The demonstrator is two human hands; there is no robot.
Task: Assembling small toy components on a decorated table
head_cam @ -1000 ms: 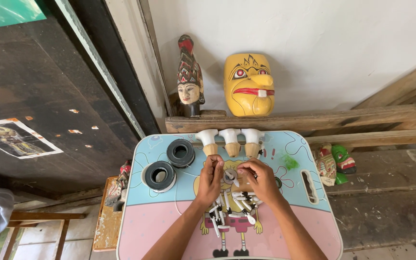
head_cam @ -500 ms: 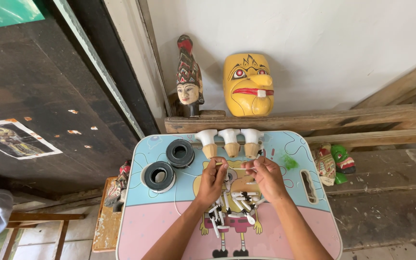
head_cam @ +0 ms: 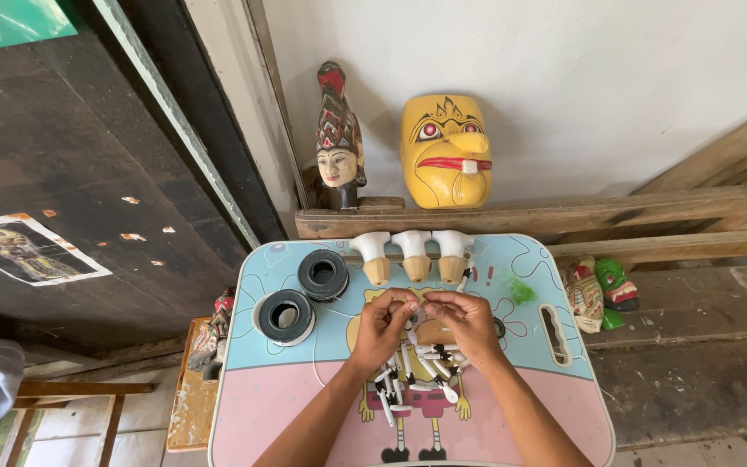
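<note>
My left hand (head_cam: pixel 384 327) and my right hand (head_cam: pixel 467 323) meet over the middle of a small blue and pink cartoon-printed table (head_cam: pixel 261 406). Their fingertips pinch together on a small pale piece between them; what it is stays too small to tell. A thin white thread (head_cam: pixel 315 363) curves down from my left hand. Under both wrists lies a heap of small white stick-like pieces (head_cam: pixel 412 376). Three white and tan wooden knobs (head_cam: pixel 413 253) stand in a row just beyond my hands.
Two black spools (head_cam: pixel 285 316) (head_cam: pixel 322 274) lie on the table's left. A carved painted head (head_cam: pixel 338 143) and a yellow mask (head_cam: pixel 445 153) lean on the wall behind a wooden beam (head_cam: pixel 650 207). Small painted masks (head_cam: pixel 598 290) lie right; a dark door (head_cam: pixel 62 173) stands left.
My hands spread apart half a second ago, then drew back together. Now their fingertips meet over the table's middle.
</note>
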